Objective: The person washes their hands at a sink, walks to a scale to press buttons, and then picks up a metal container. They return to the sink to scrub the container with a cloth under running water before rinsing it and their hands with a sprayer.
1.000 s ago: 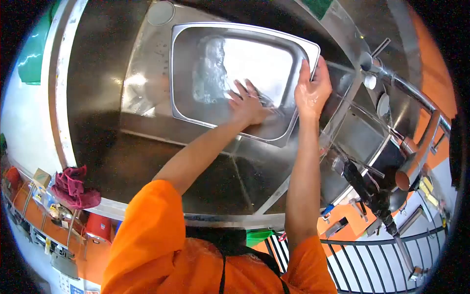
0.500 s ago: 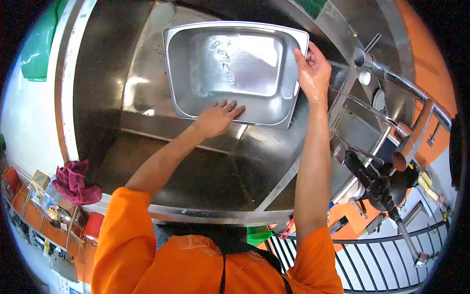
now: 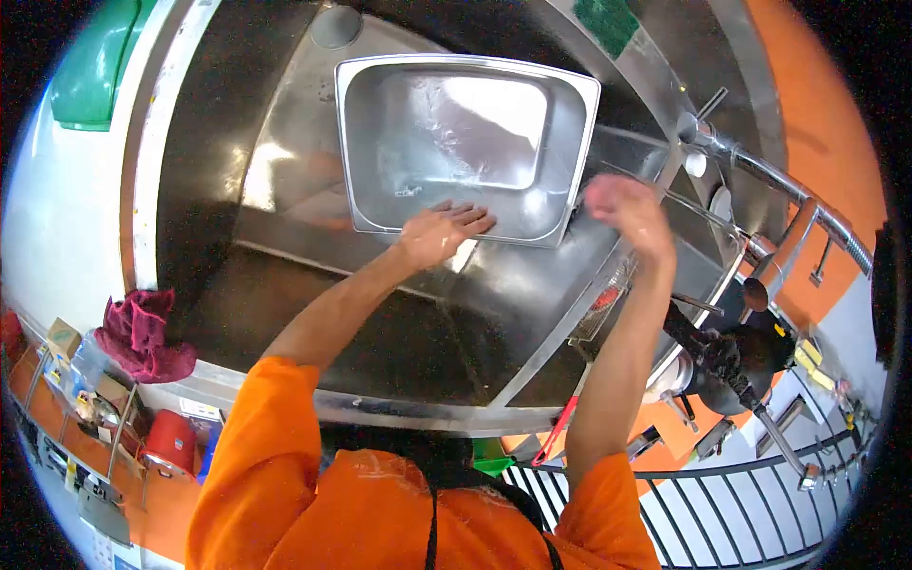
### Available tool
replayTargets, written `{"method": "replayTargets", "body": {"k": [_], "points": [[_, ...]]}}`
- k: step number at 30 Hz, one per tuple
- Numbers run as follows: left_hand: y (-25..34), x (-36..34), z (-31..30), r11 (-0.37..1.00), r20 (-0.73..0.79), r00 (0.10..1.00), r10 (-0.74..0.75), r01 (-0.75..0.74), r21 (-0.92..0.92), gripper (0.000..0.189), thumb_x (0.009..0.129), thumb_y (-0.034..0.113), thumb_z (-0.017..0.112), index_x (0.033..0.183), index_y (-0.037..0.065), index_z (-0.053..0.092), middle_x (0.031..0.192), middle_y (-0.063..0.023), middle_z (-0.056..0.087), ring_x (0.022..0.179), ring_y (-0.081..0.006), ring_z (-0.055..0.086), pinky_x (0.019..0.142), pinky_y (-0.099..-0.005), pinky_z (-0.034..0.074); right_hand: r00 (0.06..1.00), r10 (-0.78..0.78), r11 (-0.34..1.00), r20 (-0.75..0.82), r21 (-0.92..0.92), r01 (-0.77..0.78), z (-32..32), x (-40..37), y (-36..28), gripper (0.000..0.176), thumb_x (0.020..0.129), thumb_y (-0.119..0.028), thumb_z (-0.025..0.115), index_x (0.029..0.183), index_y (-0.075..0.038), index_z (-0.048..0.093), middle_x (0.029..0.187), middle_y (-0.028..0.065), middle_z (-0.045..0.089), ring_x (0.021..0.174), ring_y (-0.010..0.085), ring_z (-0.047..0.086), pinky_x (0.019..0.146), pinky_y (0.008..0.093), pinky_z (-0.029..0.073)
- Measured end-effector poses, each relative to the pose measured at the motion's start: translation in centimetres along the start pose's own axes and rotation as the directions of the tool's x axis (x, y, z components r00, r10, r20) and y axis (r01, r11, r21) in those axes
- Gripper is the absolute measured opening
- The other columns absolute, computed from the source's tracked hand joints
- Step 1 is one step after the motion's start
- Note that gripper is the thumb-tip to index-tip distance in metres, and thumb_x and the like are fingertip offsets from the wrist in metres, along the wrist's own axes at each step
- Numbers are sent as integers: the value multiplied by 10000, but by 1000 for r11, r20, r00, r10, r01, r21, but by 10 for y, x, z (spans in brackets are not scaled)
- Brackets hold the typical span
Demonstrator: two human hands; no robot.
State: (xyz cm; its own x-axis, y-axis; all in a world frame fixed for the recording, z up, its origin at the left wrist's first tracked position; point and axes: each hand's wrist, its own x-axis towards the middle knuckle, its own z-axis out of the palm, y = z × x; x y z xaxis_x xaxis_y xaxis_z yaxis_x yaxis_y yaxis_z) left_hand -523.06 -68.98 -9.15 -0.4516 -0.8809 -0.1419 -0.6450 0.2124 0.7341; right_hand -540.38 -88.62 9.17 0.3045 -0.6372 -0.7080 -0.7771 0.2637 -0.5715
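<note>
The rectangular metal pan is in the metal sink. The left hand lies across the pan's near rim, fingers extended inside; whether it grips cannot be determined. The right hand, empty and loosely opened, is apart, right of the pan. A maroon cloth hangs well left.

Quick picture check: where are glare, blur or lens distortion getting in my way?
Head view: white glare washes out part of the metal pan's bottom; head view: the right hand looks soft, likely from motion, the left hand sharper; head view: wide-lens distortion bows the sink's front edge, and the picture corners are black.
</note>
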Motion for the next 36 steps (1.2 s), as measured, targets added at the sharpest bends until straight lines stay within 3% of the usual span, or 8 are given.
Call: {"method": "replayTargets", "body": {"k": [3, 7, 11, 16, 19, 24, 29, 36], "points": [[1, 1, 5, 999, -20, 1000, 7, -6, 47, 550, 804, 29, 392, 1335, 161, 339, 1395, -48, 356, 1274, -216, 356, 1056, -392, 301, 877, -9, 866, -480, 435, 247, -1, 5, -19, 345, 896, -226, 503, 1021, 91, 559, 948, 188, 632, 891, 238, 627, 790, 336, 502], [1, 4, 6, 998, 3, 1000, 2, -2, 57, 543, 793, 29, 406, 1322, 137, 358, 1389, -57, 363, 1261, -218, 375, 1040, -386, 320, 833, 87, 927, 546, 261, -268, 5, -1, -27, 329, 892, -224, 516, 995, 82, 579, 956, 187, 633, 888, 243, 626, 821, 326, 487], [-4, -2, 11, 999, -36, 999, 36, -34, 39, 527, 794, 50, 427, 1313, 116, 366, 1379, -61, 379, 1243, -215, 400, 1012, -376, 353, 984, -164, 832, -70, -546, 100, 5, -1, -9, 286, 894, -193, 516, 1032, 46, 591, 932, 152, 650, 847, 211, 636, 793, 321, 493], [-6, -5, 8, 996, -81, 993, 85, -82, 45, 508, 799, 69, 431, 1301, 126, 381, 1365, -44, 401, 1217, -210, 433, 991, -371, 378, 928, 1, 928, -372, 347, 138, 43, -56, 1, 332, 891, -159, 510, 1133, 68, 510, 947, 177, 632, 937, 278, 606, 845, 343, 472], [1, -11, 1, 994, -102, 989, 107, -104, 40, 545, 776, 50, 446, 1309, 135, 369, 1357, -44, 410, 1200, -211, 450, 995, -374, 386, 655, -431, 895, -621, -386, 222, 89, -38, 41, 390, 843, -165, 579, 1143, 71, 501, 947, 188, 630, 909, 311, 610, 832, 354, 476], [16, -17, -17, 996, -166, 984, 66, -76, -54, 591, 740, 25, 484, 1308, 142, 370, 1337, -67, 431, 1180, -216, 470, 983, -388, 394, 873, 4, 945, -488, -284, -164, 97, 16, 19, 264, 766, -63, 594, 1004, 34, 533, 1057, 232, 554, 950, 386, 548, 794, 412, 440], [4, -54, -4, 955, -204, 944, -258, 218, -202, 527, 785, 95, 467, 1303, 129, 374, 1291, -118, 469, 1185, -263, 459, 966, -393, 394, 638, -632, 775, -439, -350, 527, 109, 10, -1, 286, 637, 94, 577, 902, 3, 522, 1042, 185, 478, 981, 366, 503, 835, 381, 421], [-37, -133, -5, 809, 125, 800, -587, 577, 108, 511, 820, 115, 445, 1320, 102, 340, 1305, -148, 434, 1180, -304, 446, 943, -407, 403, 510, -860, 387, -36, -698, 603, 151, -72, -67, 216, 671, -96, 637, 875, -44, 589, 1058, 107, 507, 1046, 278, 488, 1007, 531, 306]]}}
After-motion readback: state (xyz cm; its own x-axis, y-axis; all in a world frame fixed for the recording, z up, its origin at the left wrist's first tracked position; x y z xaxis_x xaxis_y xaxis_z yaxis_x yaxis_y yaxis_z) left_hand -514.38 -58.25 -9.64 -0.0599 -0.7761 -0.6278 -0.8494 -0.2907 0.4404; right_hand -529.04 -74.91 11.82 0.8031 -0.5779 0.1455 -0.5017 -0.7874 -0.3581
